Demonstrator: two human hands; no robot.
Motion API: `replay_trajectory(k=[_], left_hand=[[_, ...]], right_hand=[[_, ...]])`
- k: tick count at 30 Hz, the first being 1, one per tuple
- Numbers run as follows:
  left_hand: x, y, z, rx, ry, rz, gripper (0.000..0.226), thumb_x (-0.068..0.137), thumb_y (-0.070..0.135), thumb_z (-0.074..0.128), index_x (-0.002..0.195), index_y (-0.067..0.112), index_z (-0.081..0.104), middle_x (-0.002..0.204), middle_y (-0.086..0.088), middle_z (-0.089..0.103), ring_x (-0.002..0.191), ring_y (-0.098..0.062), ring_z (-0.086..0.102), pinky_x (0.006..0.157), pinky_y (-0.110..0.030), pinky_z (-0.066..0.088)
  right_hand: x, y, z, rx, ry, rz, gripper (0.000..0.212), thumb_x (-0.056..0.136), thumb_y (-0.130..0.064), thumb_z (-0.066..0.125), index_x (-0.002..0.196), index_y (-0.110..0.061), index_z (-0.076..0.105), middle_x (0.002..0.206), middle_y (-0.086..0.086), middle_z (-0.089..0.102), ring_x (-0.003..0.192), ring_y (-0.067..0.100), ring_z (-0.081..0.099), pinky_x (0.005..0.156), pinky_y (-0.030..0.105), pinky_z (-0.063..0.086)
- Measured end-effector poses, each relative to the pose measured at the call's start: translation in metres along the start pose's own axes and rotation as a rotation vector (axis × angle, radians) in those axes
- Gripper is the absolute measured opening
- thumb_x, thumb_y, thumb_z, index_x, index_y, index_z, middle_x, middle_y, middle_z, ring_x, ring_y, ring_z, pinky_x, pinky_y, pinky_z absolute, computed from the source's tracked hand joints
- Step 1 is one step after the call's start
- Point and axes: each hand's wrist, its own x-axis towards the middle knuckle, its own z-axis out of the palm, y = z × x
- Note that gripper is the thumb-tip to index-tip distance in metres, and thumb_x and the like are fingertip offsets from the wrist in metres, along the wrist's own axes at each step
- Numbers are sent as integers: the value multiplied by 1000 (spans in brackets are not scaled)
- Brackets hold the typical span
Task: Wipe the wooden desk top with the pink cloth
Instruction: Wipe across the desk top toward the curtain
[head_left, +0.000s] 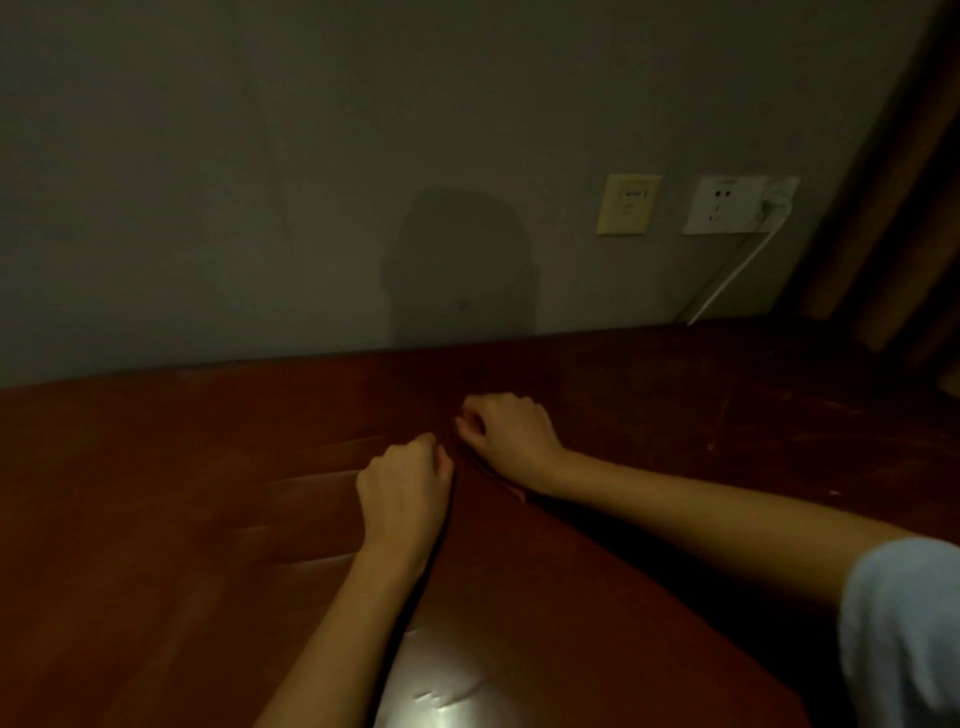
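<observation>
A grey wall (208, 182) backs the dim wooden desk top (701, 405). Near its middle my left hand (402, 488) and right hand (511, 431) sit close together with fingers curled. They seem to pinch the pink cloth (511, 491), a reddish strip between them that is hard to make out. Farther right are a yellowish wall plate (627, 203), a white socket (727, 205) with a plugged cable (737, 270), and a brown curtain (893, 208).

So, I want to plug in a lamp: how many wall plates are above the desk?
2. A yellowish plate on the wall right of centre; a white socket plate just right of it, holding a white plug. Others may be out of view.
</observation>
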Motion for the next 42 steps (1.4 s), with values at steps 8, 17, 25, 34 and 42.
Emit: replay_trajectory(k=[8, 17, 25, 34, 42], left_hand=[[0, -4, -2, -18, 7, 17, 23, 96, 27, 46, 79, 17, 57, 68, 0, 61, 63, -20, 61, 60, -35, 54], [0, 4, 0, 20, -21, 21, 23, 98, 33, 39, 91, 18, 54, 85, -5, 66, 80, -26, 65, 65, -33, 50], [2, -2, 2, -1, -19, 23, 24, 98, 33, 41, 79, 20, 50, 74, 1, 62, 68, -20, 62, 59, -31, 49], [5, 1, 2, -3, -3, 51, 24, 98, 31, 41, 82, 19, 54, 72, 1, 62, 67, -20, 63, 59, -32, 51], [-1, 1, 1, 15, -14, 19, 22, 98, 34, 39, 85, 21, 51, 82, -3, 65, 79, -25, 64, 59, -30, 39]], right_hand=[[2, 81, -20, -21, 78, 247, 27, 95, -39, 46, 78, -18, 52, 83, 5, 63, 80, 29, 62, 60, 30, 36], [-32, -1, -3, 3, 37, -28, 20, 93, -40, 46, 79, -27, 46, 93, -1, 64, 85, 25, 61, 63, 30, 34], [65, 58, 4, 24, 101, 188, 24, 92, -42, 49, 77, -23, 49, 95, 7, 64, 89, 28, 61, 64, 30, 37], [-15, 73, -9, -89, 109, 39, 28, 94, -49, 44, 86, -23, 48, 91, -6, 48, 87, 15, 51, 60, 28, 34], [42, 20, 18, -7, -47, -282, 32, 97, -41, 44, 99, -12, 54, 106, 8, 52, 99, 23, 46, 74, 33, 34]])
